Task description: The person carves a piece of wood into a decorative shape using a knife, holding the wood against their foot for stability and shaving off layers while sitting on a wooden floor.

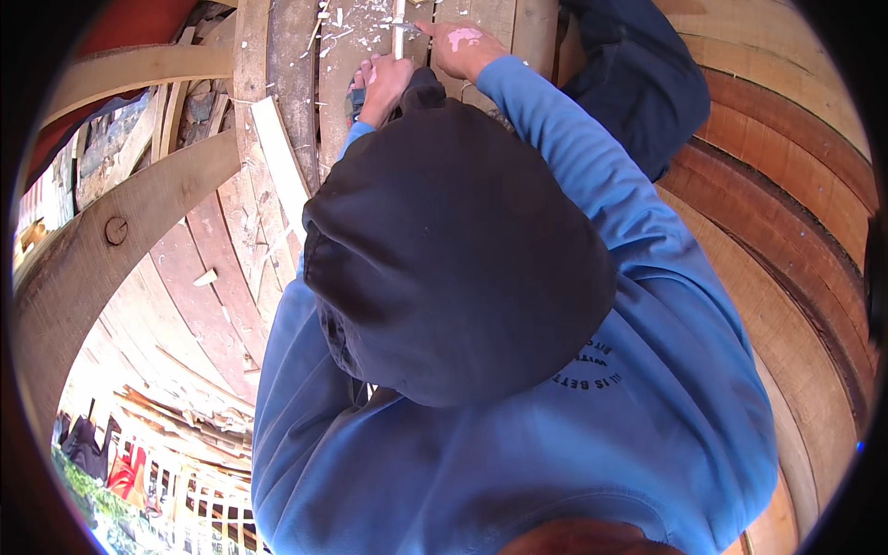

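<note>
Near the top of the head view my left hand (384,81) is closed on a thin pale wood strip (399,42) that points away from me. Across the strip lies a narrow grey blade (405,27), its handle hidden. My right hand (465,50), a bright pink patch on its back, is closed at the blade's right end. White shavings (344,20) are scattered over the planks (292,55) around the strip. Some dark thing (356,99) shows beside my left wrist; its kind is unclear.
My raised knee (453,240) in dark cloth fills the middle; my other leg (638,88) is at the right. Curved wooden ribs (129,199) rise at left, curved planks (768,199) at right. A pale board (279,157) lies left of my knee, a wood chip (205,277) beyond.
</note>
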{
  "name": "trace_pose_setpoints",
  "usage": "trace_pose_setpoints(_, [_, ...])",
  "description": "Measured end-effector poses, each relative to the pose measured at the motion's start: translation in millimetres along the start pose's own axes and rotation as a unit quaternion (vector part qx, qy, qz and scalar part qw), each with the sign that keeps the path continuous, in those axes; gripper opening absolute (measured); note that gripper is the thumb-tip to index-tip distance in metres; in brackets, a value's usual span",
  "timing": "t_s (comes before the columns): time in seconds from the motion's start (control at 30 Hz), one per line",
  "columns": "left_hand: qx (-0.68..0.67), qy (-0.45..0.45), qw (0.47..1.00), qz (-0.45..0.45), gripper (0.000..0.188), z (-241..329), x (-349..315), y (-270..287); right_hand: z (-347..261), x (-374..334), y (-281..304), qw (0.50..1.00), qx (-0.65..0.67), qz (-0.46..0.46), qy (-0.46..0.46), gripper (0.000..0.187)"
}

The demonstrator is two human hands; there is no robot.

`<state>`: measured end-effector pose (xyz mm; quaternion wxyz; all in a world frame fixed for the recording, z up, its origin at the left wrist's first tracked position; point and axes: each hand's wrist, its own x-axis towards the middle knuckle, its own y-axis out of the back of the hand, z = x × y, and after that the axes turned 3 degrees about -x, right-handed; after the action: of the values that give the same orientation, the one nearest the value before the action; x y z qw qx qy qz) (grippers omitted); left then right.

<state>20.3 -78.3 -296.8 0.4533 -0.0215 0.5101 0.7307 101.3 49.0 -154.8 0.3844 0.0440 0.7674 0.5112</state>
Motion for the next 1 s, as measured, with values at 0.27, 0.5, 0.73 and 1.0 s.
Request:
trace_pose_setpoints(0.27, [-0.197,0.071,0.977,0.028,0.049,18.3,-19.1,29.3,6.0,-19.4,-25.5,0.987,0.142,0.070,0.033,0.059])
trace_pose_setpoints(0.5, [-0.261,0.026,0.943,0.204,0.061,57.6,-64.9,99.2,60.1,-6.1,-54.8,0.473,0.843,-0.181,-0.182,0.055])
trace_pose_setpoints(0.73, [-0.378,0.038,0.912,0.154,0.047,71.3,-63.3,126.7,54.9,-18.4,-35.2,0.552,0.800,-0.181,-0.152,0.049])
trace_pose_setpoints(1.0, [-0.398,-0.006,0.903,0.163,0.030,73.9,-56.4,121.8,56.6,-25.9,-20.0,0.595,0.789,-0.115,-0.103,0.065])
